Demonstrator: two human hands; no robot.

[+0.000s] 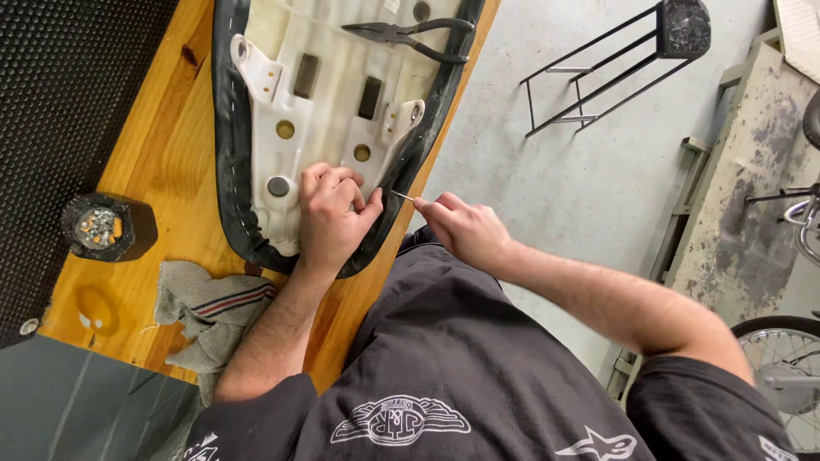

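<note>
Seat [337, 94], upside down on a wooden bench [162, 179], white plastic base facing up, black cover wrapped over the rim and edged with a row of staples. Lying across most of the bench top, narrow end toward the person, one side overhanging the bench edge. Beyond that edge, grey concrete floor [564, 188] with a black metal stand [615, 60] and, at far right, part of a spoked wheel [781, 376]. Black mat [60, 102] along the bench's far side. Crumpled grey rag [209, 316] with a striped band on the bench near the left forearm, just beside the seat's narrow end. Left hand [331, 218] pressed down on the seat's narrow end, fingers curled, thumb and forefinger pinched on the black cover at the rim. Right hand [461, 229] off the bench edge, fingers closed around a thin metal tool [402, 196], tip pointing at the seat rim close to the left thumb; whether tip touches the cover, cannot tell. Black pliers [414, 36] resting on the seat base at the wide end, well apart from both hands. Small round black dish [102, 229] of metal bits on the bench beside the mat. Rubber pads and round holes dotted across the white base.
</note>
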